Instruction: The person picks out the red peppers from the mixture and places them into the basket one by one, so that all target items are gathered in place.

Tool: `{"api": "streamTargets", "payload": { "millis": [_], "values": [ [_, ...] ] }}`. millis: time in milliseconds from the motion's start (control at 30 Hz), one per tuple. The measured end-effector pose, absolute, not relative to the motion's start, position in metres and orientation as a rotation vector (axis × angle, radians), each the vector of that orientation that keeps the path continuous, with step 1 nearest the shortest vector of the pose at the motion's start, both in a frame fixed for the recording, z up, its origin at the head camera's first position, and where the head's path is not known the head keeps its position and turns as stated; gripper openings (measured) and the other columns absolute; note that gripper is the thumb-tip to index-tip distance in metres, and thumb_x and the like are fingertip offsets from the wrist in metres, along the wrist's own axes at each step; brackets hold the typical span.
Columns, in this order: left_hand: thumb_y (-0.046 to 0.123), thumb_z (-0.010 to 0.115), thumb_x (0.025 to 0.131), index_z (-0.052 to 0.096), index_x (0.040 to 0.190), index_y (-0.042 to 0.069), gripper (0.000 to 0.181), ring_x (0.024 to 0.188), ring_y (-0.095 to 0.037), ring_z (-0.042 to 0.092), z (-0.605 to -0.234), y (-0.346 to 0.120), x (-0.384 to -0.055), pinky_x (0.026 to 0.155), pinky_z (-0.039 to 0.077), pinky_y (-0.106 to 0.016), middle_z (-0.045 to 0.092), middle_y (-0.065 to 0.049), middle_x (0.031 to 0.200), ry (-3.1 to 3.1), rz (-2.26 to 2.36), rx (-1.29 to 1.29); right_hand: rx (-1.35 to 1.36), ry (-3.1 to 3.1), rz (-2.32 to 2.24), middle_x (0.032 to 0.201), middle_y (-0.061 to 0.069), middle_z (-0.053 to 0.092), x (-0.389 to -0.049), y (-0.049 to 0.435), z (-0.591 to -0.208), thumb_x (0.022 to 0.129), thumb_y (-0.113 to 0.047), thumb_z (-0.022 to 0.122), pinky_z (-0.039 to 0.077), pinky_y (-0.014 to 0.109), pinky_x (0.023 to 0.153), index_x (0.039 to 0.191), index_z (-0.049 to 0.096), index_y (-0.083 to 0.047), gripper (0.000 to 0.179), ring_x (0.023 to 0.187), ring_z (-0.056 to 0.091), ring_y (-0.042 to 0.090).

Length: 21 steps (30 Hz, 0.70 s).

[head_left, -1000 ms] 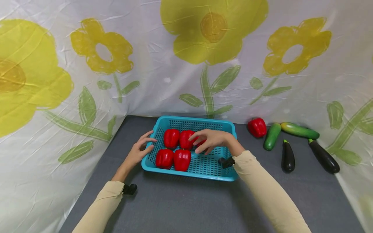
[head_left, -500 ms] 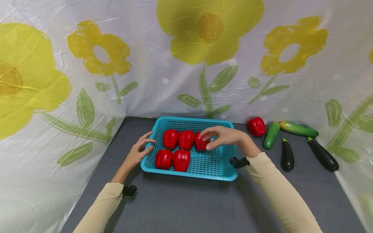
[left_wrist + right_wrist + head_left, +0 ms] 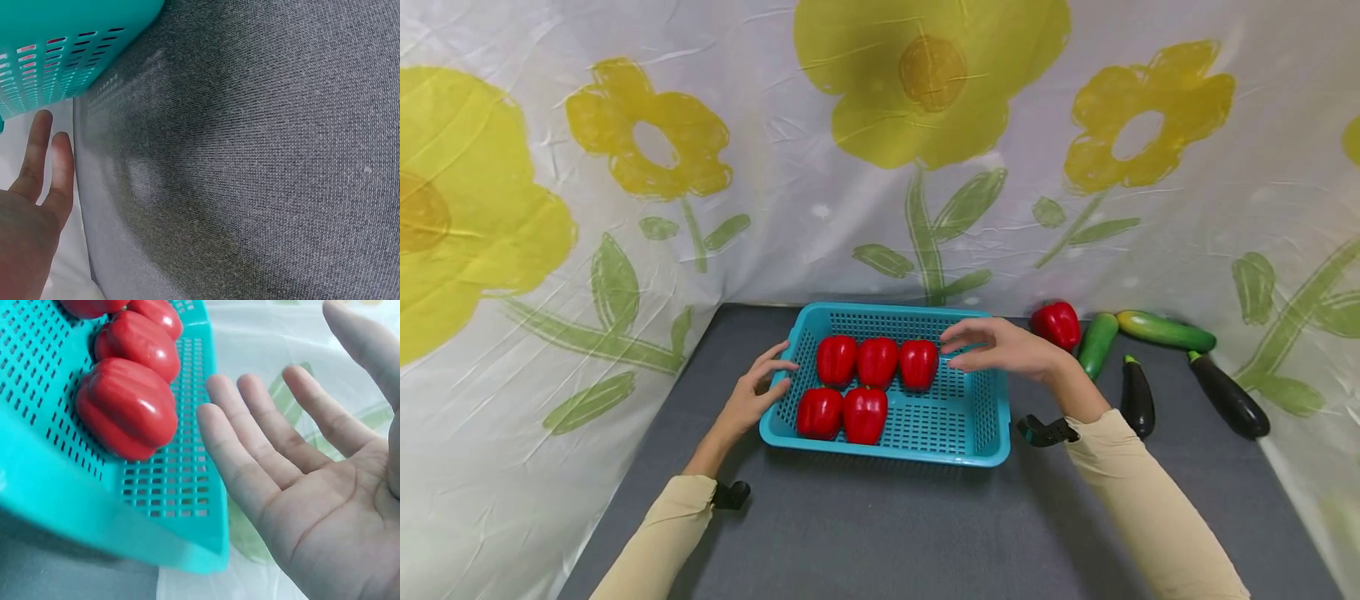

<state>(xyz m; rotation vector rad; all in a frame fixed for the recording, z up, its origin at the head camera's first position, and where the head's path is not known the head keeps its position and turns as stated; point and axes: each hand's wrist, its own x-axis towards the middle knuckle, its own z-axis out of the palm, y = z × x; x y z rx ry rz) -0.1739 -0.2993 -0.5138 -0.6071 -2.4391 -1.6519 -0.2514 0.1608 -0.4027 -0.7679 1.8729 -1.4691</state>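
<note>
A blue perforated basket [image 3: 887, 455] holds several red bell peppers, three along its back row and two in front. The rightmost back bell pepper [image 3: 918, 364] lies nearest my right hand [image 3: 1011, 347]. That hand hovers over the basket's right back side, fingers relaxed and the palm bare in the right wrist view. My left hand [image 3: 752, 398] is at the basket's left rim with loosely bent fingers; whether they touch the rim is unclear. In the left wrist view two of its fingers [image 3: 61, 169] extend beside the basket wall [image 3: 75, 53].
Right of the basket, another red bell pepper [image 3: 1057, 325] lies by the backdrop. Near it are a cucumber [image 3: 1098, 343], a yellow-green cucumber-like vegetable [image 3: 1167, 330] and two eggplants, the near eggplant [image 3: 1138, 398] and the far eggplant [image 3: 1228, 397]. A flowered sheet borders the dark table [image 3: 865, 533].
My right hand has moved right, away from the back-row bell pepper, which is now uncovered and stays in the basket. My left hand stays at the left rim.
</note>
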Motion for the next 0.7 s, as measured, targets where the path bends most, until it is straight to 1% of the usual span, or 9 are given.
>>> {"api": "streamTargets", "payload": {
  "millis": [67,133,267,367,500,533,700],
  "values": [
    [-0.005,0.056,0.101,0.06,0.126,-0.01,0.026,0.137,-0.038,0.038,-0.513,-0.299,-0.173,0.098,0.042,-0.025,0.029,-0.022,0.16,-2.436,-1.658,-0.607,-0.751,1.858,-1.523,0.138,0.02,0.056,-0.249,0.167,-0.404,0.099,-0.01,0.068,0.047,0.051,0.1,0.139,0.052,0.005,0.046,0.127,0.052,0.04],
    [-0.006,0.055,0.101,0.06,0.126,-0.01,0.026,0.137,-0.039,0.038,-0.513,-0.299,-0.173,0.098,0.042,-0.025,0.029,-0.023,0.16,-2.43,-1.662,-0.611,-0.73,1.846,-1.577,0.138,0.023,0.055,-0.247,0.174,-0.407,0.099,-0.009,0.067,0.047,0.051,0.1,0.138,0.052,0.006,0.044,0.124,0.056,0.038],
    [-0.007,0.056,0.101,0.06,0.126,-0.011,0.026,0.138,-0.04,0.036,-0.513,-0.298,-0.172,0.098,0.041,-0.024,0.03,-0.021,0.16,-2.43,-1.661,-0.608,-0.684,1.847,-1.662,0.136,0.028,0.053,-0.242,0.189,-0.41,0.1,-0.006,0.065,0.047,0.052,0.098,0.137,0.053,0.006,0.041,0.115,0.064,0.035],
    [-0.006,0.056,0.101,0.059,0.125,-0.011,0.026,0.139,-0.04,0.035,-0.513,-0.298,-0.172,0.099,0.041,-0.024,0.03,-0.02,0.16,-2.431,-1.652,-0.609,-0.658,1.869,-1.706,0.135,0.034,0.051,-0.238,0.2,-0.411,0.1,-0.005,0.065,0.046,0.053,0.098,0.137,0.052,0.006,0.041,0.114,0.064,0.039],
    [-0.007,0.055,0.1,0.06,0.126,-0.01,0.026,0.139,-0.04,0.035,-0.514,-0.299,-0.173,0.098,0.042,-0.024,0.03,-0.02,0.16,-2.425,-1.65,-0.614,-0.634,1.901,-1.732,0.136,0.037,0.049,-0.235,0.215,-0.412,0.1,-0.006,0.065,0.046,0.053,0.098,0.138,0.049,0.009,0.044,0.117,0.06,0.047],
    [-0.007,0.055,0.1,0.061,0.126,-0.009,0.026,0.139,-0.04,0.035,-0.514,-0.299,-0.173,0.098,0.042,-0.024,0.03,-0.02,0.16,-2.424,-1.65,-0.614,-0.629,1.916,-1.734,0.136,0.037,0.05,-0.235,0.219,-0.413,0.1,-0.007,0.065,0.047,0.052,0.098,0.138,0.048,0.01,0.045,0.117,0.059,0.047],
    [-0.007,0.055,0.1,0.062,0.126,-0.007,0.026,0.14,-0.039,0.034,-0.513,-0.299,-0.173,0.098,0.042,-0.024,0.03,-0.018,0.16,-2.428,-1.65,-0.612,-0.591,1.995,-1.741,0.137,0.036,0.05,-0.233,0.243,-0.419,0.1,-0.007,0.065,0.051,0.041,0.093,0.139,0.046,0.013,0.048,0.114,0.065,0.037]
  ]
}}
